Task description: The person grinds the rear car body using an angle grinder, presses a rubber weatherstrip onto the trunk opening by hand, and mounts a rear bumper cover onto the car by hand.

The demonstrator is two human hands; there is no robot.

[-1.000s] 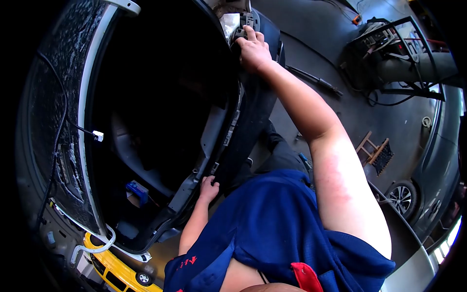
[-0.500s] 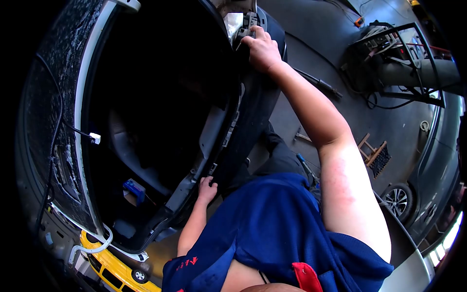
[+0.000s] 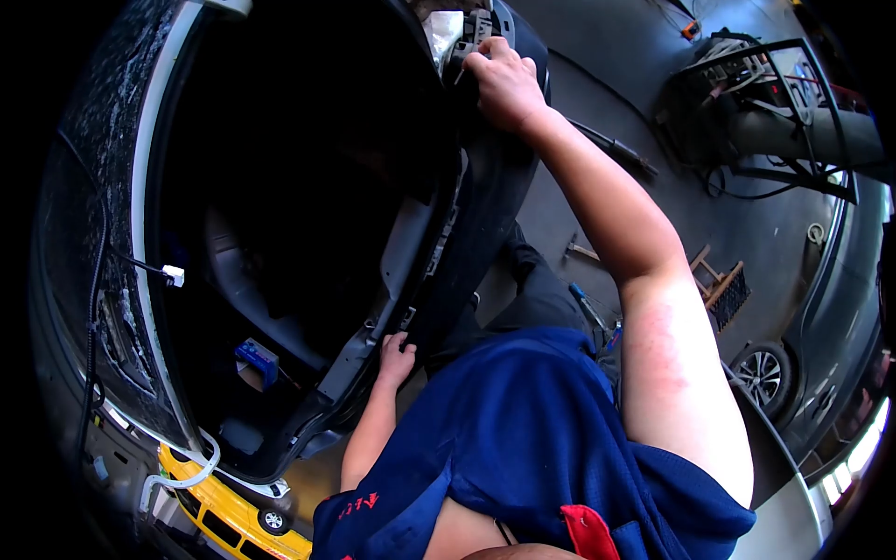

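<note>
A dark bumper (image 3: pixel 495 201) runs along the rear edge of a car with its trunk open. At the bumper's upper end, my right hand (image 3: pixel 510 82) has its fingers curled over the edge, beside a grey bracket (image 3: pixel 478 30) and a shiny white piece (image 3: pixel 444 33). My left hand (image 3: pixel 398 360) grips the bumper's inner edge at the lower end, next to the grey body panel (image 3: pixel 358 359). The fingertips of both hands are partly hidden. Between the hands runs a light strip of clips (image 3: pixel 442 241).
The raised tailgate (image 3: pixel 140 215) stands at left with a hanging white connector (image 3: pixel 174 275). Inside the trunk lies a blue box (image 3: pixel 257 362). A framed machine (image 3: pixel 775 112), wooden stool (image 3: pixel 719 280), strut (image 3: pixel 616 149) and dark car (image 3: pixel 821 345) are at right; a yellow vehicle (image 3: pixel 233 513) is lower left.
My right hand has shifted slightly right and up, and the bumper's upper end has moved a little outward with it. My left hand keeps its grip. The view has turned slightly.
</note>
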